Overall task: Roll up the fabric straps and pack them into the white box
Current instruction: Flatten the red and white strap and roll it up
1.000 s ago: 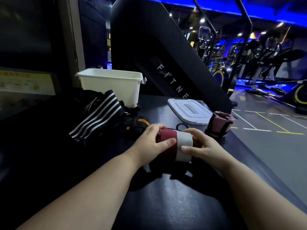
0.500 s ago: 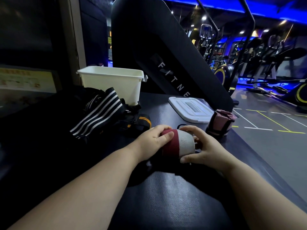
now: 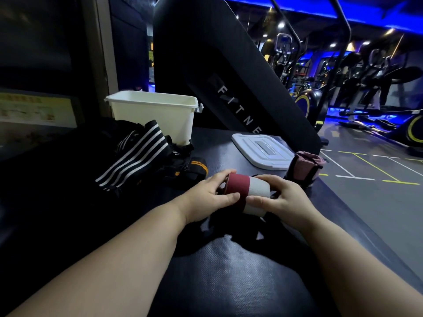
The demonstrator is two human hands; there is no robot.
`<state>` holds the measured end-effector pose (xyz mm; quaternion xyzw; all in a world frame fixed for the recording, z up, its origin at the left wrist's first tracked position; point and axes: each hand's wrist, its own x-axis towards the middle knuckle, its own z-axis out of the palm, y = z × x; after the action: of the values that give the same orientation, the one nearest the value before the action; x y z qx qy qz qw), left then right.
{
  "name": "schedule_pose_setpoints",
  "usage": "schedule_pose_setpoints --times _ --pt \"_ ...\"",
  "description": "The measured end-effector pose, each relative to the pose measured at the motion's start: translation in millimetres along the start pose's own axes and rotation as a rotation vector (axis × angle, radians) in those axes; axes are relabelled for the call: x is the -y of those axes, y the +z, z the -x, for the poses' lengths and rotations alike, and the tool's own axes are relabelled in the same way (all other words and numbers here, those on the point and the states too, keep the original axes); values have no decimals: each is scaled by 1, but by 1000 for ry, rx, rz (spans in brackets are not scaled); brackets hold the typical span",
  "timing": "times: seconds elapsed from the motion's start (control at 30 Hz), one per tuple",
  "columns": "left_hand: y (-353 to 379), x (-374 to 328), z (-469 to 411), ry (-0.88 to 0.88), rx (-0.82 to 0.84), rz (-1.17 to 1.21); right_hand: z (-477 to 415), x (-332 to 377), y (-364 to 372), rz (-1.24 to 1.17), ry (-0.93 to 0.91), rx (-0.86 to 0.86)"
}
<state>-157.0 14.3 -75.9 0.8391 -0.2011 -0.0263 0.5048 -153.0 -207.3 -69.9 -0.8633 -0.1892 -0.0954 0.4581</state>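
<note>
Both hands are on the same thing here: the left hand (image 3: 206, 197) and right hand (image 3: 286, 200) are curled around a red-and-white rolled fabric strap (image 3: 246, 191), one at each end. The left thumb presses on the near side of the red half with the fingers wrapped over the top, and the right thumb sits on the white half with its fingers hooked over the far side. The roll lies on its side just above the dark textured tabletop (image 3: 229, 271), pretty much in the middle of it. There's a dark patch right underneath, but I honestly can't tell if that's loose fabric or just shadow. Just beyond the left hand there's a black strap with orange markings (image 3: 194, 167), and left of that a bunched-up black strap with white stripes (image 3: 137, 154). Behind those, at the back of the table, the open white plastic box (image 3: 155, 115) stands upright, well apart from the roll. Off to the right, its flat white plastic lid (image 3: 263, 149) lies on the table, and a pink and black rolled strap (image 3: 305, 165) stands just beside the lid near the table edge. Behind all that is a big slanted black machine panel (image 3: 229, 76) with white letters, then exercise bikes (image 3: 377, 72) under blue lighting.
</note>
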Motion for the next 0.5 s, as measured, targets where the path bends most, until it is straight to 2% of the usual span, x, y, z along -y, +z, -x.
schedule_pose_setpoints --times 0.13,0.2,0.33,0.5 --pt "-2 0 -1 2 -10 -45 -2 3 -1 80 -49 -22" --pt "-2 0 -1 11 -16 -66 0 2 -3 92 -82 22" --pt "-1 -1 -1 -25 -27 -3 2 -1 -5 -41 -58 109" --pt "3 -5 1 -9 -19 64 -1 2 1 -94 -21 29"
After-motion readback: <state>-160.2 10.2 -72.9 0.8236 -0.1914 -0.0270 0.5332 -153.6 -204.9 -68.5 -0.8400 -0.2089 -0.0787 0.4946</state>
